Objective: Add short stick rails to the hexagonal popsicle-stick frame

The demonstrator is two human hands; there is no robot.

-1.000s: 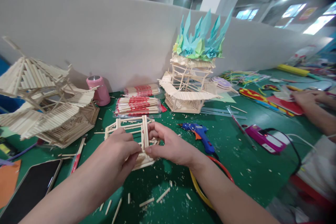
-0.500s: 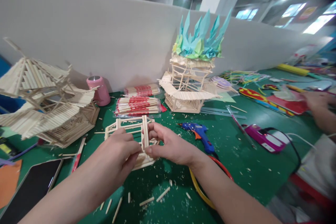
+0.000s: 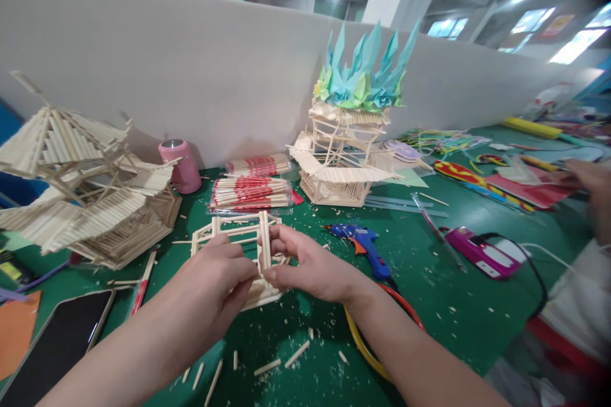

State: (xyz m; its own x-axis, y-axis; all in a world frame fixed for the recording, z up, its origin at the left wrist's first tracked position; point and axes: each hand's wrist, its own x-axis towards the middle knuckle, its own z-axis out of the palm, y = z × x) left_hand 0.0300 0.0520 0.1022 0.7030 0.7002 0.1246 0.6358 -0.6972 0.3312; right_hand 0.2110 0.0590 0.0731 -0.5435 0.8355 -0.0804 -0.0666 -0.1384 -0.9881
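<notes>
A small open frame of pale wooden sticks (image 3: 266, 238) stands on the green table between my hands. My left hand (image 3: 222, 273) is closed at the frame's front, fingertips at the lower part of an upright post; part of the frame is hidden behind it. From the right, my right hand (image 3: 305, 261) pinches the same upright between thumb and fingers. A blue glue gun (image 3: 360, 245) lies to the right of the frame. Packs of sticks with red bands (image 3: 252, 192) lie behind it, and several short stick pieces (image 3: 267, 367) are scattered in front.
Stick buildings stand at the left (image 3: 95, 191) and back middle (image 3: 341, 168), the latter topped with blue paper. Also around are a pink container (image 3: 180, 166), phone (image 3: 60, 346), purple device (image 3: 482, 253) and yellow-red cable (image 3: 363, 343). Another person's hand (image 3: 592, 184) is at the right edge.
My hands and the stick frame look almost unchanged. At the right edge, the other person's hand has moved up and to the right, away from the red item.
</notes>
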